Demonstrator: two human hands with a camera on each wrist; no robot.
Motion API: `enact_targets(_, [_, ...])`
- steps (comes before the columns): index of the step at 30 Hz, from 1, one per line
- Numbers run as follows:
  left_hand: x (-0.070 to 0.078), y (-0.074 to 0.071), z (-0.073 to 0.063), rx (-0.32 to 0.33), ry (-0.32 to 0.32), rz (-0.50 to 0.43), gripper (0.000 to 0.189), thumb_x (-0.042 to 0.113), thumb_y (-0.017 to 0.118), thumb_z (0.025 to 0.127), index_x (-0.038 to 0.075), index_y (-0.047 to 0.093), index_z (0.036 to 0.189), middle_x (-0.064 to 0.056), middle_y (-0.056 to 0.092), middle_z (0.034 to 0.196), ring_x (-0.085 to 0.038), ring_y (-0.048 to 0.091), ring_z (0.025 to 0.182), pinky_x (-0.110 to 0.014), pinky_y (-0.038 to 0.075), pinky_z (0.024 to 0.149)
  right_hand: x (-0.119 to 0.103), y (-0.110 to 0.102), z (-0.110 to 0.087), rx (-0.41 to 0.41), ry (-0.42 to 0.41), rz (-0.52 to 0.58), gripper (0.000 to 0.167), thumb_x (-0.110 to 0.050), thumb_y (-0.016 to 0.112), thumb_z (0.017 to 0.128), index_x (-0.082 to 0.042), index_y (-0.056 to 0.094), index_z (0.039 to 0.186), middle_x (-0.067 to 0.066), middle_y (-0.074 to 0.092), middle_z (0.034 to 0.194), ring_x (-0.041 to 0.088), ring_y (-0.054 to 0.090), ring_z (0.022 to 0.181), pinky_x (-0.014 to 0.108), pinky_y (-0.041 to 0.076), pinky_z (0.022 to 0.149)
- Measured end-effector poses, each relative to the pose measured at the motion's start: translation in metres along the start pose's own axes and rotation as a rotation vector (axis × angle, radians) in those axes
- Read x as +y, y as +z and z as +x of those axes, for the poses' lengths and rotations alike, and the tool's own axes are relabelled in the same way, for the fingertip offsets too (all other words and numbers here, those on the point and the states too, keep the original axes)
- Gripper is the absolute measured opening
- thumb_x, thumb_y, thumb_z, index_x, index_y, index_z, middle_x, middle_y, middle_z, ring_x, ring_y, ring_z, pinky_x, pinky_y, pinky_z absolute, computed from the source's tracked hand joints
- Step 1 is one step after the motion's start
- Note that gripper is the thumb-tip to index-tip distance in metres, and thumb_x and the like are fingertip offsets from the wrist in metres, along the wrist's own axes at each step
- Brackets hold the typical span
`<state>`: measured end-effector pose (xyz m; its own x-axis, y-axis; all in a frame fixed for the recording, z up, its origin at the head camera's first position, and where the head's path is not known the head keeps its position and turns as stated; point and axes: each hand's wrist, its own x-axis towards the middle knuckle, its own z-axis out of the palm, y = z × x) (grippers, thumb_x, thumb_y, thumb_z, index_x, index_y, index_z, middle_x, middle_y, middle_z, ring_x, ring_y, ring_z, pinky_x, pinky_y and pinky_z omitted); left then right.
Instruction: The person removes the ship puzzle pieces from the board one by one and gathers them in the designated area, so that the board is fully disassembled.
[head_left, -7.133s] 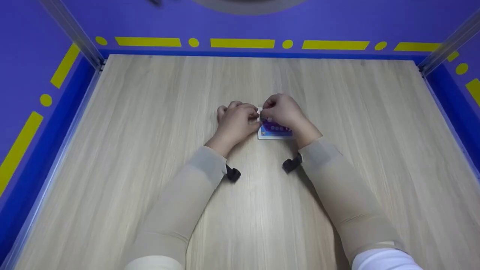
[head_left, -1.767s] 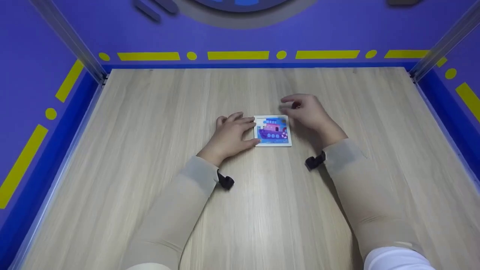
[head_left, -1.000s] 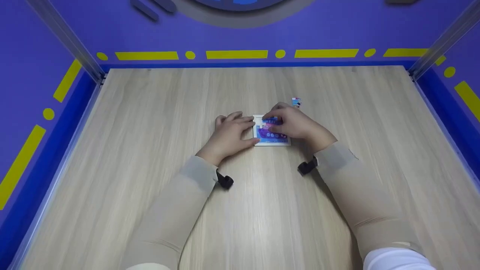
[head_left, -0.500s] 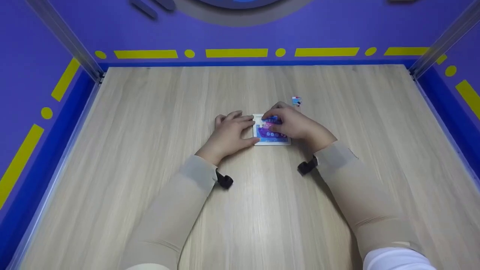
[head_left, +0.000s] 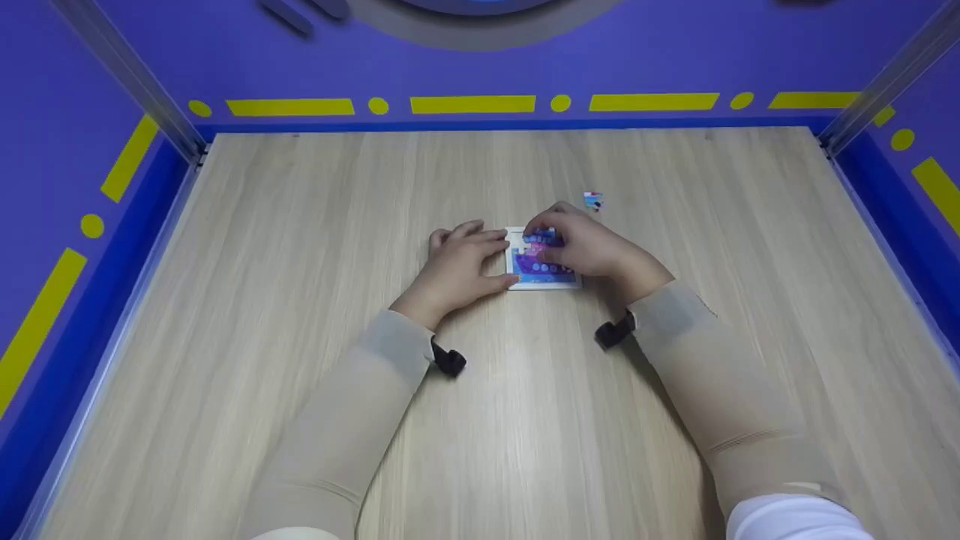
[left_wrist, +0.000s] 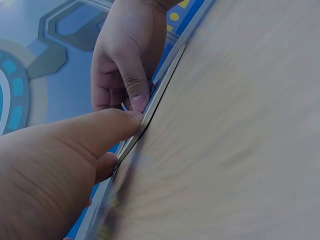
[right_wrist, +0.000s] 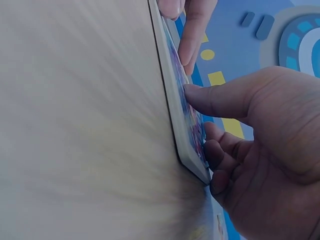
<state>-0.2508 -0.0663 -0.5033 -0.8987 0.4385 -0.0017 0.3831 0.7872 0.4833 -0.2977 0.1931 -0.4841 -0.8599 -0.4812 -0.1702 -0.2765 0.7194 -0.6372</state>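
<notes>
around the work, a wood-grain tabletop [head_left: 300,240] spreads out, closed off at the back and both sides by blue-purple panels [head_left: 675,52] with yellow dashes and dots. one loose jigsaw piece [head_left: 593,200] lies on the wood just beyond the right hand [head_left: 592,244], apart from the white-rimmed jigsaw tray [head_left: 544,286], which sits flat between the two hands with a purple boat picture in it. that right hand stands in the way, hiding the picture's upper right; a pale patch shows at its upper left. the left hand [head_left: 459,271] is unclenched, fingers and thumb spread, their tips touching the tray's left edge. the right one is bent over the picture, thumb and forefinger apart and touching it, other fingers curled; whether it pinches a piece, i cannot tell.
</notes>
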Motion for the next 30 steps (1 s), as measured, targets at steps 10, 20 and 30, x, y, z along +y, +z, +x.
enact_targets(10, [-0.001, 0.002, 0.001, -0.002, 0.001, 0.004, 0.073, 0.061, 0.076, 0.103, 0.017, 0.066, 0.161, 0.005, 0.055, 0.175, -0.029, 0.034, 0.173, -0.064, 0.018, 0.134, 0.001, 0.001, 0.0, 0.022, 0.039, 0.023, 0.041, -0.016, 0.079, 0.106, -0.012, 0.069, 0.146, 0.014, 0.06, 0.154, 0.036, 0.06, 0.141, 0.06, 0.045, 0.129])
enact_targets(20, [-0.001, 0.001, 0.001, 0.003, 0.0, -0.001, 0.072, 0.061, 0.076, 0.103, 0.017, 0.066, 0.16, 0.004, 0.056, 0.175, -0.029, 0.034, 0.173, -0.063, 0.018, 0.133, 0.008, -0.002, 0.001, 0.047, -0.031, 0.049, 0.034, -0.01, 0.073, 0.109, -0.012, 0.076, 0.143, 0.015, 0.066, 0.147, 0.036, 0.062, 0.135, 0.059, 0.048, 0.123])
enact_targets(30, [-0.001, 0.002, 0.001, 0.01, -0.003, 0.013, 0.072, 0.061, 0.075, 0.104, 0.018, 0.066, 0.161, 0.005, 0.056, 0.175, -0.028, 0.034, 0.173, -0.063, 0.019, 0.133, 0.014, -0.011, 0.002, 0.072, -0.001, 0.093, 0.041, -0.01, 0.081, 0.103, -0.005, 0.077, 0.143, 0.018, 0.069, 0.135, 0.031, 0.062, 0.117, 0.047, 0.053, 0.106])
